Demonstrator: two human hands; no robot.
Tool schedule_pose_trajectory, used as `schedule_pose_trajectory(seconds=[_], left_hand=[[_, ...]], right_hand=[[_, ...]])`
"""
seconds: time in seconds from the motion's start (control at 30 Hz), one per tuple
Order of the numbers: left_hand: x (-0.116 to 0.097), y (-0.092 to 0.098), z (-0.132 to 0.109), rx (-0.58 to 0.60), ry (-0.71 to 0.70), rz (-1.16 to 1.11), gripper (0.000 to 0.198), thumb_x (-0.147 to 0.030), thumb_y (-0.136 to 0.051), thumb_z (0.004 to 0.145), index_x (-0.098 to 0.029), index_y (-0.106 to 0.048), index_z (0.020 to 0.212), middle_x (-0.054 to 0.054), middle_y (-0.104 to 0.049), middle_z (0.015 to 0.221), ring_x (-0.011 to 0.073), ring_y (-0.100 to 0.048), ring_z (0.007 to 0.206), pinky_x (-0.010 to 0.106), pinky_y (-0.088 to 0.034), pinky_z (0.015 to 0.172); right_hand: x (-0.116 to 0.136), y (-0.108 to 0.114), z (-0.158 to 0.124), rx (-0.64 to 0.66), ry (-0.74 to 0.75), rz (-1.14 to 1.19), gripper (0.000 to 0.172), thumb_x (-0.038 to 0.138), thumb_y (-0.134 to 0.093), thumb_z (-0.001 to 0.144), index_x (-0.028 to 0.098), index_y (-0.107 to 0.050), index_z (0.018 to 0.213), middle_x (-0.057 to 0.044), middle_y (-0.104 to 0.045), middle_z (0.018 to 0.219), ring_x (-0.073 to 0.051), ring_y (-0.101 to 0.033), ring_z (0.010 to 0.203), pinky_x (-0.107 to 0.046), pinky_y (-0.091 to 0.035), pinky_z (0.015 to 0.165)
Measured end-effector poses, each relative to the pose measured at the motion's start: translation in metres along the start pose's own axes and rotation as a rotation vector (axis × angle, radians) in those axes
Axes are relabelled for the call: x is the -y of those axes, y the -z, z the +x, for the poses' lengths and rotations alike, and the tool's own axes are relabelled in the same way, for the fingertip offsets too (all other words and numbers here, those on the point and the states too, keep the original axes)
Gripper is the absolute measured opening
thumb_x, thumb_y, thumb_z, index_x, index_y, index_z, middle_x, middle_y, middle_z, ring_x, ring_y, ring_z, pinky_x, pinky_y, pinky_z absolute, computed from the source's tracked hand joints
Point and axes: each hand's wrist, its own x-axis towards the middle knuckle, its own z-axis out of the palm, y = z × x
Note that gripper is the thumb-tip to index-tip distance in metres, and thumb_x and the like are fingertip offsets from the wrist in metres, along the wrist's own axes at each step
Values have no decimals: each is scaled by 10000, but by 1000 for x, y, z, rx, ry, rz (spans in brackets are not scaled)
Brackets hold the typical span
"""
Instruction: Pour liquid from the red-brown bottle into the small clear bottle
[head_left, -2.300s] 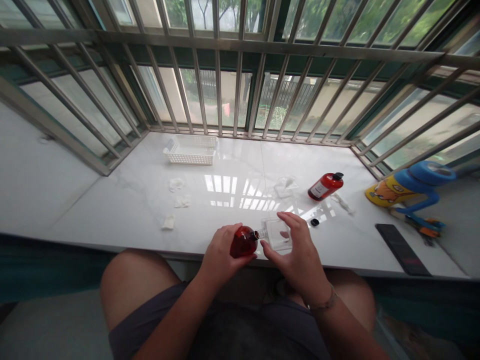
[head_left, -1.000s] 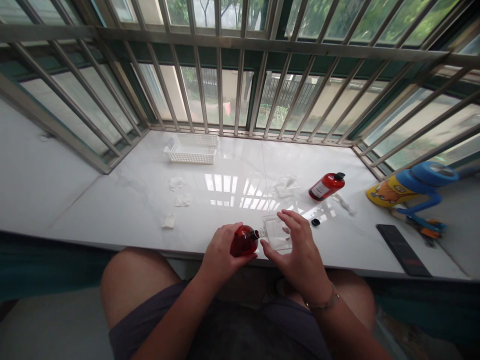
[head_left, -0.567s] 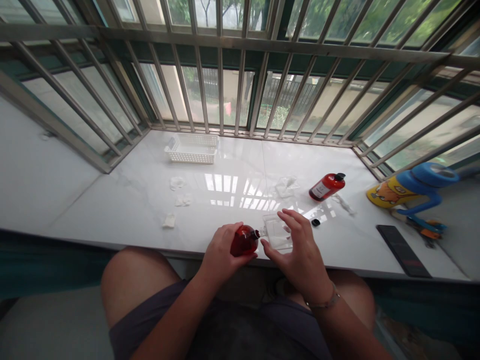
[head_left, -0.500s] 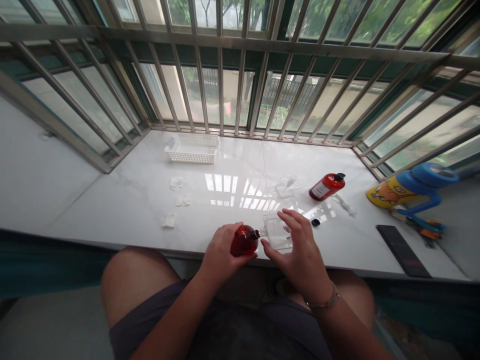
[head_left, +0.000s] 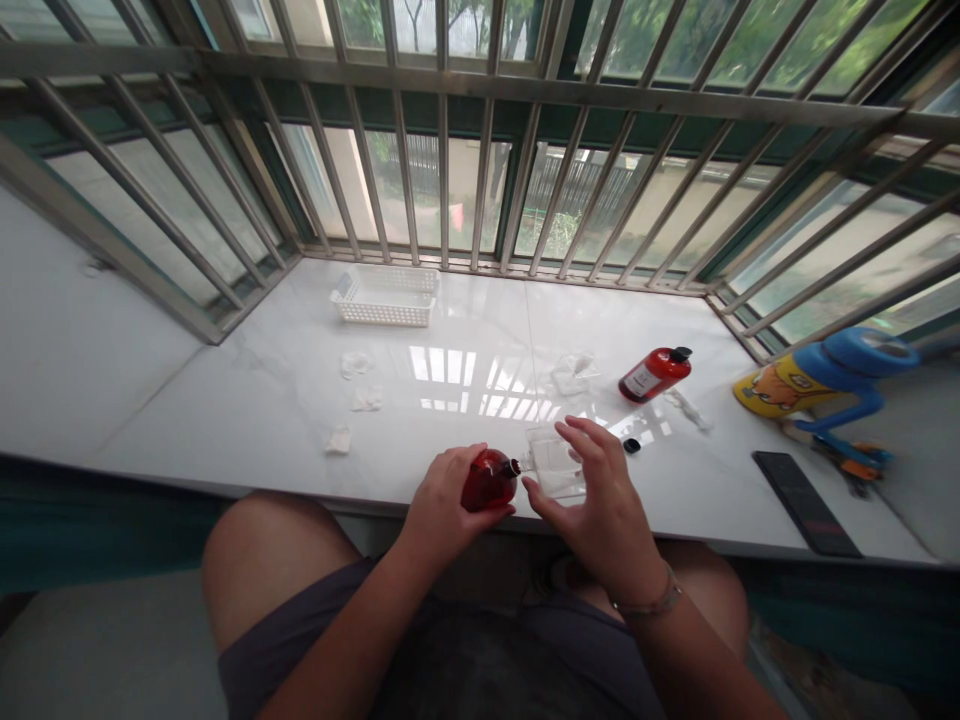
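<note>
My left hand is wrapped round a red bottle, tilted with its uncapped black neck pointing right. That neck meets the neck of a clear, flat-sided bottle. Curved around the clear bottle from the right is my right hand, thumb on the near side and fingers on the far side. The fingers partly cover it, and their exact contact is hard to see. A small black cap lies on the white counter to the right of my right hand. Liquid passing between the bottles cannot be made out.
Another red bottle with a black top stands behind the cap. A white basket sits near the barred window. Crumpled tissues lie left; a phone and a blue-yellow flask are right.
</note>
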Motion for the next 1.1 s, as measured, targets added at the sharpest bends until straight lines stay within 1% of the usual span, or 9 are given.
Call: schedule_pose_trajectory(seconds=[0.37, 0.53, 0.87, 1.1], left_hand=[[-1, 1, 1, -8, 3, 2, 850, -390, -989, 747, -316, -544, 1467, 89, -705, 1356, 314, -690, 1221, 489, -594, 1057], [-1, 0, 0, -6, -2, 2, 852, -387, -988, 751, -316, -532, 1467, 95, -697, 1368, 318, -682, 1229, 492, -586, 1063], [0, 0, 1, 7, 2, -1, 859, -403, -984, 760, -324, -514, 1475, 95, -690, 1364, 324, -676, 1226, 505, -581, 1060], [0, 0, 0, 1, 3, 0, 851, -411, -982, 761, -319, -526, 1474, 92, -694, 1368, 319, -677, 1228, 498, -582, 1062]], right_hand=[[-1, 0, -2, -1, 14, -11, 749, 289, -796, 945, 362, -432, 1595, -130, -527, 1538, -367, -543, 1443, -651, -605, 1107], [0, 0, -1, 1, 23, -19, 752, 275, -795, 944, 354, -430, 1597, -132, -526, 1544, -362, -542, 1446, -633, -601, 1120], [0, 1, 1, -17, 78, -53, 730, 272, -791, 952, 311, -444, 1593, -150, -553, 1527, -361, -557, 1436, -658, -538, 1181], [1, 2, 1, -19, 90, -58, 722, 268, -793, 953, 308, -451, 1588, -151, -556, 1530, -360, -557, 1441, -650, -534, 1190]])
